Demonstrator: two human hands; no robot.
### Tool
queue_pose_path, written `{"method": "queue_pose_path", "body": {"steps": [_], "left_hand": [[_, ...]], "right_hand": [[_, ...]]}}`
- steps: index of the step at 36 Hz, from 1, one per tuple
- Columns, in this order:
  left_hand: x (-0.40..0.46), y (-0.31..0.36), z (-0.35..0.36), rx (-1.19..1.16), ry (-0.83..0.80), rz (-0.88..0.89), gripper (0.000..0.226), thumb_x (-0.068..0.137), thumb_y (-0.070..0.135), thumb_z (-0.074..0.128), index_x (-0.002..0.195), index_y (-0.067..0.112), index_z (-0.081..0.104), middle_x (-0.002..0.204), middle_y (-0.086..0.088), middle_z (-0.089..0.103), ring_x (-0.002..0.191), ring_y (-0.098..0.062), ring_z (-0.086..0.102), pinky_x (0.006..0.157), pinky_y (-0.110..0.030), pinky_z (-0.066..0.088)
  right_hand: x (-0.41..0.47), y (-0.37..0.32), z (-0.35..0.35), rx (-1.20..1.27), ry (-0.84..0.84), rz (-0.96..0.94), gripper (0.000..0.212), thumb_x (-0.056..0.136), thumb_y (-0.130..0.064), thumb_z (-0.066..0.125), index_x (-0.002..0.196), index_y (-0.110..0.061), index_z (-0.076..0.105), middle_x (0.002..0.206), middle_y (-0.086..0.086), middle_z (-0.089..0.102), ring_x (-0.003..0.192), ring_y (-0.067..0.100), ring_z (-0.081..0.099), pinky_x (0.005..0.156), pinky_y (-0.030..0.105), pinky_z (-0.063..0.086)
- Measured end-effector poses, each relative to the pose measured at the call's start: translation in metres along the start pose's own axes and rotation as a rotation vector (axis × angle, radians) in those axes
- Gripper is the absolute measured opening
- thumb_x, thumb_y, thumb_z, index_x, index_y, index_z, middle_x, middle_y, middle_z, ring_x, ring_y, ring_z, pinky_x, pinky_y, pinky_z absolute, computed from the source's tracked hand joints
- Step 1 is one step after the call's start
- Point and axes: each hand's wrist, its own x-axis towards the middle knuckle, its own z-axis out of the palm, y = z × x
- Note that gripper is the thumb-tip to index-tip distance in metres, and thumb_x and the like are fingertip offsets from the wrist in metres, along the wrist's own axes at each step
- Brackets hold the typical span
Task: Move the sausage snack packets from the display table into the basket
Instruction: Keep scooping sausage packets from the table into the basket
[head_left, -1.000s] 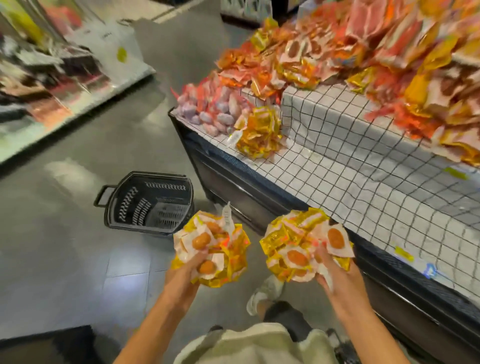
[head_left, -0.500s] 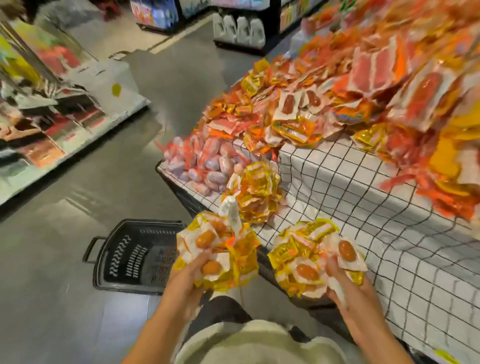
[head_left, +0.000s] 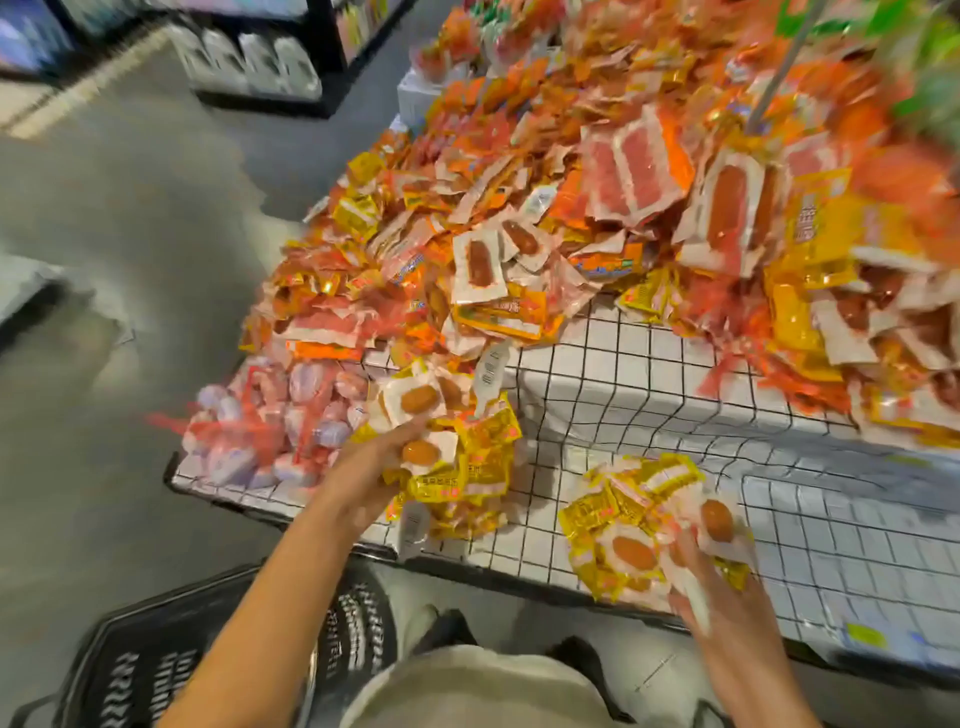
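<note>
A: What's nearest the camera?

B: A pale garment on the person's body, and left of it the black basket (head_left: 171, 660) on the floor, partly hidden by the left forearm. I can't tell what is in it.

A: And the hands?

B: Both are full. The left hand (head_left: 371, 467) curls its fingers round a yellow bundle of sausage snack packets (head_left: 457, 457), held over the near left part of the table (head_left: 649, 395), on top of more yellow packets lying there. The right hand (head_left: 727, 597) grips a second bundle of the same packets (head_left: 639, 530) at the table's near edge.

A: What covers the table?

B: A white cloth with a black grid, in two steps.

A: Further back?

B: Left of the left hand, red net bags of pinkish sausages (head_left: 270, 415) at the table's corner. Beyond, a big heap of orange, red and yellow packets (head_left: 597, 197) on the upper step. Farthest off, across the grey floor, dark shelves (head_left: 270, 57), blurred.
</note>
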Motion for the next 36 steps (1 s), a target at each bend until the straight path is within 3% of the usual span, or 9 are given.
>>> {"method": "queue_pose_path", "body": {"steps": [3,7,10,14,19,23,29,34,36], "left_hand": [[0.015,-0.005,-0.002,0.191,0.079,0.08,0.032,0.077,0.017,0.084,0.106,0.013,0.071,0.087,-0.007,0.075,0.073,-0.022,0.068,0.045,-0.025,0.046],[0.029,-0.02,-0.02,0.275,0.158,0.178,0.04,0.083,0.012,0.081,0.12,0.012,0.067,0.103,-0.008,0.077,0.098,-0.03,0.073,0.065,-0.033,0.059],[0.029,-0.024,-0.033,0.381,0.247,0.225,0.059,0.081,0.025,0.084,0.131,0.026,0.053,0.119,0.004,0.069,0.11,-0.019,0.066,0.08,-0.03,0.055],[0.016,-0.028,-0.041,0.608,0.294,0.439,0.079,0.086,0.027,0.079,0.149,0.034,0.031,0.138,0.015,0.045,0.132,-0.013,0.045,0.105,-0.042,0.044],[0.008,-0.036,-0.043,1.034,0.265,0.847,0.055,0.093,0.037,0.063,0.145,0.027,0.046,0.159,0.003,0.027,0.15,-0.025,0.018,0.118,-0.045,0.02],[0.013,-0.052,-0.031,1.143,0.092,0.84,0.058,0.097,0.051,0.053,0.151,0.033,0.039,0.166,0.006,0.015,0.155,-0.02,0.003,0.122,-0.046,0.015],[0.035,-0.063,-0.006,1.116,0.093,0.816,0.066,0.093,0.062,0.049,0.15,0.029,0.046,0.169,-0.005,0.007,0.156,-0.029,0.001,0.122,-0.06,0.015],[0.053,-0.063,0.004,1.126,0.089,0.825,0.065,0.094,0.059,0.047,0.148,0.023,0.049,0.169,-0.01,0.005,0.156,-0.032,0.003,0.116,-0.065,0.024],[0.055,-0.063,0.002,1.133,0.087,0.811,0.067,0.094,0.06,0.046,0.15,0.025,0.046,0.169,-0.008,0.002,0.156,-0.031,0.001,0.118,-0.064,0.019]], "right_hand": [[-0.005,0.007,0.011,0.025,0.041,-0.008,0.038,0.077,-0.037,0.078,0.112,-0.05,0.072,0.112,-0.009,0.077,0.102,0.01,0.074,0.077,0.035,0.055],[-0.002,0.023,0.024,0.05,0.102,-0.019,0.053,0.081,-0.03,0.082,0.13,-0.042,0.064,0.123,0.0,0.073,0.112,0.021,0.071,0.085,0.043,0.059],[-0.002,0.031,0.031,0.052,0.11,-0.044,0.064,0.085,-0.03,0.081,0.138,-0.051,0.054,0.131,-0.003,0.069,0.118,0.023,0.068,0.096,0.052,0.054],[0.0,0.035,0.039,0.062,0.119,-0.032,0.066,0.083,-0.027,0.081,0.141,-0.044,0.054,0.13,-0.002,0.07,0.116,0.023,0.069,0.092,0.052,0.057],[0.004,0.03,0.057,-0.006,0.171,-0.033,0.048,0.077,-0.032,0.083,0.123,-0.028,0.068,0.11,-0.003,0.077,0.1,0.017,0.075,0.068,0.033,0.062],[0.015,0.021,0.073,-0.097,0.17,-0.094,0.028,0.077,-0.032,0.085,0.101,-0.041,0.074,0.097,-0.011,0.079,0.087,0.006,0.076,0.067,0.03,0.06],[0.035,0.015,0.069,-0.123,0.067,-0.155,0.04,0.08,-0.034,0.085,0.116,-0.042,0.071,0.112,-0.007,0.077,0.102,0.012,0.074,0.088,0.038,0.057],[0.064,0.04,0.059,-0.428,-0.047,-0.101,0.026,0.09,-0.04,0.073,0.116,-0.035,0.07,0.105,-0.017,0.077,0.102,0.006,0.072,0.077,0.013,0.052],[0.076,0.055,0.055,-0.585,-0.051,-0.145,0.024,0.091,-0.033,0.074,0.114,-0.028,0.071,0.102,-0.01,0.078,0.106,0.017,0.071,0.077,0.015,0.053]]}}
